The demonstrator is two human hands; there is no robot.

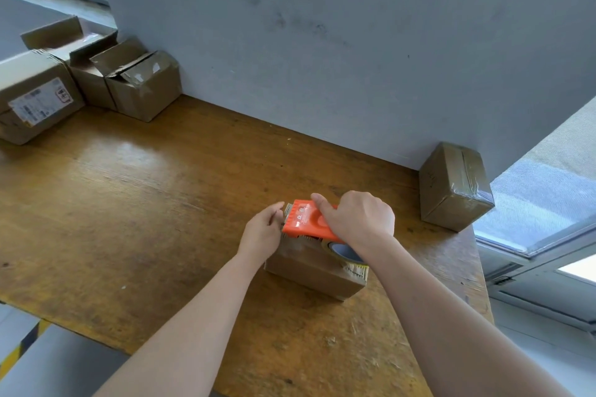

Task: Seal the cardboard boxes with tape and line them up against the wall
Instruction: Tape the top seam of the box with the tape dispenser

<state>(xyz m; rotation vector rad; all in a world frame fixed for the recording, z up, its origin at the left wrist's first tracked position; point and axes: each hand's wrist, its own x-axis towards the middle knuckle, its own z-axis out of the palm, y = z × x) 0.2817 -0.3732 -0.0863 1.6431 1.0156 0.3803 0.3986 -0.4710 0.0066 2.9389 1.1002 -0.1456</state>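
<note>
A small cardboard box (309,271) sits on the wooden table (135,209) in front of me. My right hand (361,217) grips an orange tape dispenser (306,221) lying on top of the box, its tape roll (346,253) toward me. My left hand (263,232) is at the dispenser's far left end, its fingertips pinching at the tape edge there. A taped box (454,187) stands against the grey wall (322,42) at the right.
Several cardboard boxes cluster at the back left: one with open flaps (142,84), another open one (87,68) behind it, and a labelled box (35,100). The table's right edge (480,271) drops to a window frame. The near edge lies close to me.
</note>
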